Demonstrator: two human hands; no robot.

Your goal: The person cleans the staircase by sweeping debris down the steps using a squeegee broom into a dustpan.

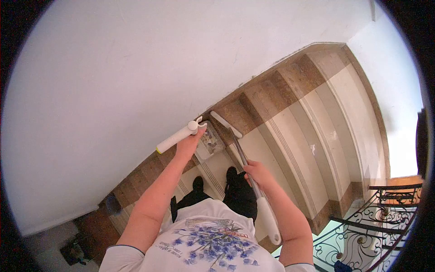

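My left hand [188,146] is closed on a white cylinder-shaped tool [174,138], held in front of the wall. A round knob and a forked clip are at its upper end, and its lower end is yellow-green. In my right hand [260,174] is a long-handled tool [241,152] with a grey metal pole, its fingers wrapped round the pole. Its white grip [269,222] points back toward my body. At its far end a narrow white bar head [226,124] lies over the brown stair edge. Between the hands, a clear plastic box [211,143] with unclear contents sits on a step.
Cream and brown stone stairs [297,131] curve up to the right. A white wall [113,81] runs along the left. A black wrought-iron railing [362,231] stands at the lower right. My black shoes [233,176] are on the steps.
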